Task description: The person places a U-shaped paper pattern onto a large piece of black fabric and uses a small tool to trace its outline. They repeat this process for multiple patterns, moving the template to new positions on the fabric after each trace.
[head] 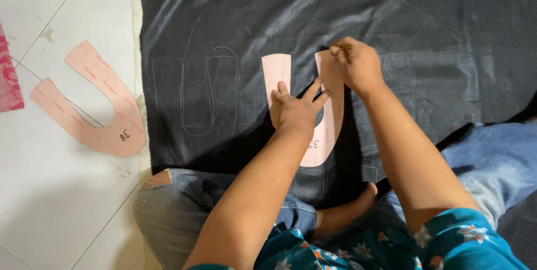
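Note:
A pink U-shaped cardboard pattern [277, 69] lies on a sheet of black leather-like material [419, 18] spread on the floor. My left hand [293, 108] presses flat on the middle of this pattern, fingers spread. My right hand [356, 64] is at the top of the pattern's right arm, fingers pinched on a thin pen or marker whose tip touches the material beside the edge. Pale traced outlines [210, 91] of the same shape show on the black sheet to the left.
A second pink U-shaped pattern [92, 102] lies on the white tiled floor [50, 191] at left. A pink cloth edge [8, 80] shows at the far left. My legs in blue jeans [492, 158] and a bare foot [347, 208] rest on the sheet's near edge.

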`<action>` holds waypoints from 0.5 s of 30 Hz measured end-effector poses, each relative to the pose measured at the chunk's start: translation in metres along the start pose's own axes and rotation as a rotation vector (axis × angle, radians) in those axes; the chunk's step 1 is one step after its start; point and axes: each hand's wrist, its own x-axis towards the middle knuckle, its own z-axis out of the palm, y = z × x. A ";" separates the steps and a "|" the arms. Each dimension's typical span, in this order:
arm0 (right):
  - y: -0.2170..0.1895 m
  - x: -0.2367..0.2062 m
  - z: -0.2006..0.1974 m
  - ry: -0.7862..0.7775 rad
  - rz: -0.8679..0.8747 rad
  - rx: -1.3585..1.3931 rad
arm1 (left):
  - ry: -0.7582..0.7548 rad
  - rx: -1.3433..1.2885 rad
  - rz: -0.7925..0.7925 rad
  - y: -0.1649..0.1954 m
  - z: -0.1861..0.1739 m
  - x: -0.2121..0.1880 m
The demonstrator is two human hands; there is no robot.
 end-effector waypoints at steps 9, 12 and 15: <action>0.007 0.002 0.004 -0.054 -0.040 0.052 | -0.004 -0.066 -0.016 0.001 -0.004 -0.002; 0.012 0.003 -0.007 0.067 -0.016 -0.081 | 0.013 -0.042 -0.016 -0.001 -0.004 -0.003; 0.014 0.001 -0.013 0.030 0.003 -0.046 | -0.005 -0.050 -0.012 0.000 -0.005 -0.004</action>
